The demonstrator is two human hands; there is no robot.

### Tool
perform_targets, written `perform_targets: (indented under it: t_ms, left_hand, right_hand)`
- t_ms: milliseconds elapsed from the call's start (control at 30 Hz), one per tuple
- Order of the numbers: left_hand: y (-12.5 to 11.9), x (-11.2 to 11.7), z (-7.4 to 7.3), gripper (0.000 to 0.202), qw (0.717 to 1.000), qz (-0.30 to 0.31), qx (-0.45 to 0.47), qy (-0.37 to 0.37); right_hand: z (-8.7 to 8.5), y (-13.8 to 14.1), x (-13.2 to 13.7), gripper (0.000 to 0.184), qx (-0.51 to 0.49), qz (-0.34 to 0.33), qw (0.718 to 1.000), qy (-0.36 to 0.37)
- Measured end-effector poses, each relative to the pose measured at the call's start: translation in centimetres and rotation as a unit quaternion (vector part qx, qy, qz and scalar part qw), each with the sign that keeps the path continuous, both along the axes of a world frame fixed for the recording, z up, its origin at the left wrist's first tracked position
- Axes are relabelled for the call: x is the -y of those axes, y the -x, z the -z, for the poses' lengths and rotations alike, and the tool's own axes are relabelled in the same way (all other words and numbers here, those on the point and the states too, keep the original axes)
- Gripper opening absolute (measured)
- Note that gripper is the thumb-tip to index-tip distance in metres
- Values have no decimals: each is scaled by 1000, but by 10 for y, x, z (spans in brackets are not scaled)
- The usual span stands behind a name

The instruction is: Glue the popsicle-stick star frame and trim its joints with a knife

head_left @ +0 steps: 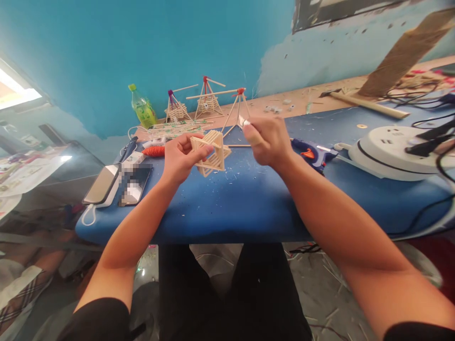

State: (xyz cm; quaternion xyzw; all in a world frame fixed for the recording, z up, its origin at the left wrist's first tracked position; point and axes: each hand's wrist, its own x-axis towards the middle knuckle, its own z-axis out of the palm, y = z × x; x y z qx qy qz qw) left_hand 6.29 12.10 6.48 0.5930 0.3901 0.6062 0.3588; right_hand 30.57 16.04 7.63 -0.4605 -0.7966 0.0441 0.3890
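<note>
— Wooden sticks, that little lattice box [212,152]? Which hand has it?

— The left hand [181,158]. Its fingers are closed on the box's left side, holding it up off the blue table [227,208] with one corner pointing down, so it reads as a diamond from here.

— And the right hand [267,142]?

— Just to the right of the box and slightly higher, near but not touching. It is curled shut around a small white-tipped tool [244,122]; I can't make out what it is. The tip points up and left, away from the box.

— Anything held in a container?

— Only the green drink bottle [142,108] by the wall, with liquid in it. Beyond the hands stand stick models [208,102], a blue glue gun [313,152] lies right of the right wrist, a round white socket reel [394,152] farther right, and a phone [135,183] at the left.
</note>
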Motion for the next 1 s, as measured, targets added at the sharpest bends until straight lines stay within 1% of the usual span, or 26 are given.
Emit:
perform_targets:
  t_ms: [67,100,167,233,367,433,533,600,733,833,900,1000]
  left_hand:
    - [-2,-1,4,50,996,-58,-22,-66]
    - [-3,-1,7,50,989,-89,-39,-107]
    - [-5,-1,11,49,970,-140,-78,-184]
    - [-5,1,15,47,947,-180,-122,-237]
    - [-5,5,17,47,899,-245,-205,-298]
    - [-5,6,18,47,885,-258,-225,-315]
    - [-5,7,18,46,877,-264,-231,-327]
    - [-4,9,17,44,877,-269,-240,-317]
    - [-1,9,16,38,875,-279,-283,-276]
    - [4,6,16,32,855,-286,-328,-281]
    - [6,4,17,31,841,-284,-359,-287]
    - [8,3,20,32,837,-262,-388,-284]
  right_hand:
    - [3,7,7,44,2,-77,996,-37]
    - [6,11,11,44,5,-95,994,-44]
    - [11,20,16,45,16,-103,994,-41]
    - [15,25,18,46,23,-95,995,-35]
    - [17,26,16,46,20,-84,996,-40]
    - [16,26,15,46,19,-77,996,-39]
    - [14,26,17,46,33,-59,997,-22]
    - [13,26,18,45,50,-44,998,-8]
    - [10,27,21,46,95,-4,995,14]
    - [8,28,23,49,131,25,991,27]
    - [6,29,24,49,150,33,987,38]
    - [4,31,27,51,172,41,982,63]
